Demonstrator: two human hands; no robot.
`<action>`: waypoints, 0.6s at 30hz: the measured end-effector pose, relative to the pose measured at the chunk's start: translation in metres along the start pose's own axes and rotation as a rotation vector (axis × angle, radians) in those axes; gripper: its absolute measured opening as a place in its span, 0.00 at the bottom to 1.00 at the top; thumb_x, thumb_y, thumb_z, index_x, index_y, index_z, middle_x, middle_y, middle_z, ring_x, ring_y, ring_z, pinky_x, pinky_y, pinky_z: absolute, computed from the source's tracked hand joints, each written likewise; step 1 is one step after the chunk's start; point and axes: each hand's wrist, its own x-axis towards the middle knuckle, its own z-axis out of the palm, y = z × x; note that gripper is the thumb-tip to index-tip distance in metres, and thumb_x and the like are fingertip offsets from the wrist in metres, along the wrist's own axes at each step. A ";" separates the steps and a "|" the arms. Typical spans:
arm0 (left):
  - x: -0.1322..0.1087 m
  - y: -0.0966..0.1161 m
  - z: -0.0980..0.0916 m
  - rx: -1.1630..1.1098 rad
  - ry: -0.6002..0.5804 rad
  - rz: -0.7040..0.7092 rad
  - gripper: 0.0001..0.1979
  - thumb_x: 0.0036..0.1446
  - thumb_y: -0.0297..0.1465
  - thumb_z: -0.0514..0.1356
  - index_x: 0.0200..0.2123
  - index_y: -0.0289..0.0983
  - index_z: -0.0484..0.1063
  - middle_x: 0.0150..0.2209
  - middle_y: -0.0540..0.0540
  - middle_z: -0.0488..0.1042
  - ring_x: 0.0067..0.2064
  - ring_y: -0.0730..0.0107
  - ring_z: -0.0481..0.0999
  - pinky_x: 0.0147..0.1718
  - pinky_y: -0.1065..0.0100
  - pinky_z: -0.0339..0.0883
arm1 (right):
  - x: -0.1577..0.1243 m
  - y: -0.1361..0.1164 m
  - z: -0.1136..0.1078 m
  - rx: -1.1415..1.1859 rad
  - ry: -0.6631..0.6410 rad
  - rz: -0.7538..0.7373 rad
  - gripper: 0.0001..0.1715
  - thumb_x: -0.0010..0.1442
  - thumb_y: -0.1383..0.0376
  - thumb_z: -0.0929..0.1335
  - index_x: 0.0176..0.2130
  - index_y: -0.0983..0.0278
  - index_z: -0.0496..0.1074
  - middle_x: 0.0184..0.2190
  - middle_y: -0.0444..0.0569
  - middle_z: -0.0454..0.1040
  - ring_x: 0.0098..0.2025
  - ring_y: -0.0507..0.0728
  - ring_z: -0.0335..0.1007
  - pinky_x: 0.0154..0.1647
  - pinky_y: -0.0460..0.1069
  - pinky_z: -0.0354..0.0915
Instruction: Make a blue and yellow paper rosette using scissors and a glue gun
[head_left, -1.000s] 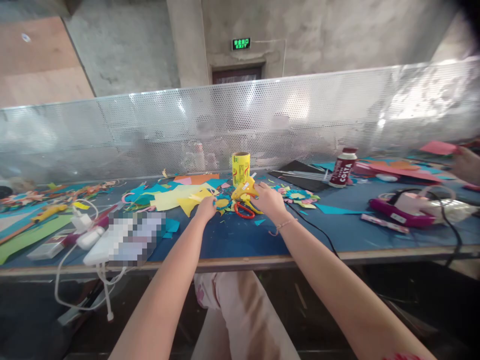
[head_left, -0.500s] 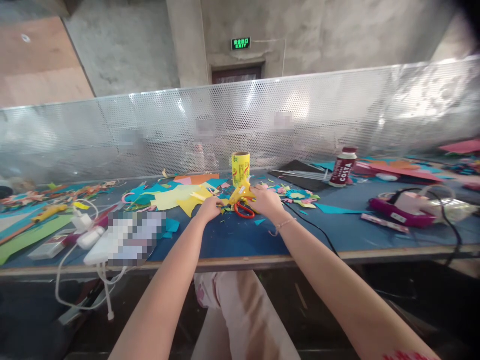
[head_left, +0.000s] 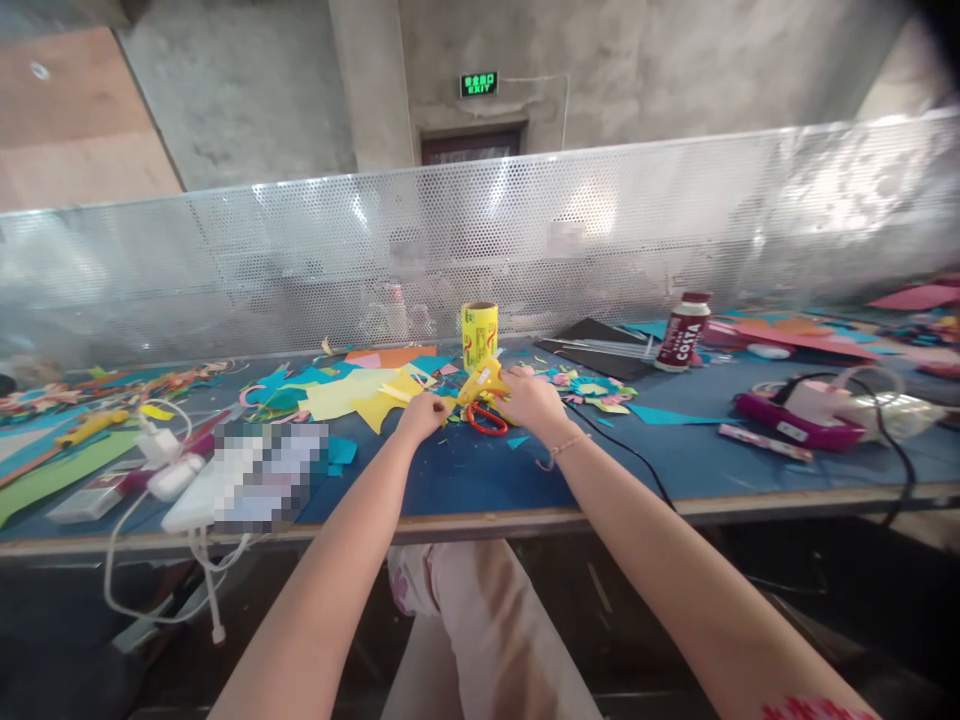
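Note:
My right hand (head_left: 531, 397) is closed round a yellow glue gun (head_left: 482, 380), its nozzle end pointing left toward my other hand. A black cord (head_left: 622, 447) runs from beside that hand to the table edge. The fingers of my left hand (head_left: 424, 414) are pinched together near the glue gun's tip; a small yellowish scrap seems to be at the fingertips, too small to name surely. Just below the glue gun lie scissors with red-orange handles (head_left: 489, 424). Behind it stands a yellow tape roll (head_left: 480, 338) on end. Yellow paper (head_left: 346, 397) lies left of my hands.
At left are a power bank-like white block (head_left: 196, 500) with cables and a second yellow glue gun (head_left: 94, 428). Paper flowers (head_left: 592, 388), a brown bottle (head_left: 683, 333) and a purple power strip (head_left: 799, 424) sit right. A perforated metal screen (head_left: 300, 265) backs the blue table.
Both hands stay almost in place, the right still round the glue gun. My left hand has turned slightly, its fingers curled near the tip. The view has shifted a little.

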 end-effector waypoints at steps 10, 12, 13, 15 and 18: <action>-0.003 0.002 -0.008 0.039 -0.036 -0.025 0.04 0.47 0.26 0.60 0.27 0.36 0.76 0.31 0.46 0.77 0.35 0.67 0.75 0.36 0.71 0.66 | -0.001 0.002 -0.001 0.013 0.033 0.008 0.19 0.57 0.58 0.62 0.47 0.62 0.69 0.45 0.51 0.70 0.41 0.57 0.69 0.35 0.48 0.61; -0.005 0.003 -0.012 0.051 -0.048 -0.034 0.06 0.46 0.24 0.59 0.28 0.35 0.76 0.31 0.46 0.77 0.35 0.67 0.75 0.35 0.71 0.66 | -0.001 0.002 -0.001 0.016 0.044 0.002 0.19 0.57 0.58 0.63 0.46 0.62 0.69 0.44 0.51 0.70 0.40 0.57 0.69 0.35 0.48 0.61; -0.006 0.002 -0.014 0.055 -0.060 -0.040 0.06 0.46 0.24 0.59 0.28 0.35 0.76 0.31 0.46 0.77 0.35 0.67 0.75 0.35 0.71 0.66 | -0.001 0.003 -0.001 0.018 0.045 0.001 0.19 0.56 0.58 0.63 0.46 0.62 0.69 0.45 0.51 0.70 0.40 0.57 0.69 0.34 0.48 0.61; -0.007 0.001 -0.017 0.065 -0.080 -0.057 0.07 0.45 0.23 0.59 0.29 0.35 0.76 0.30 0.46 0.78 0.35 0.67 0.75 0.36 0.71 0.66 | -0.001 0.003 -0.001 0.022 0.045 0.002 0.20 0.57 0.56 0.62 0.46 0.62 0.69 0.45 0.51 0.70 0.40 0.57 0.69 0.34 0.48 0.61; -0.006 -0.003 -0.019 0.079 -0.079 -0.077 0.09 0.44 0.21 0.58 0.30 0.35 0.77 0.31 0.45 0.78 0.36 0.65 0.75 0.37 0.70 0.67 | -0.001 0.003 -0.002 0.026 0.043 0.018 0.20 0.57 0.55 0.62 0.46 0.61 0.69 0.44 0.51 0.70 0.39 0.56 0.69 0.34 0.47 0.61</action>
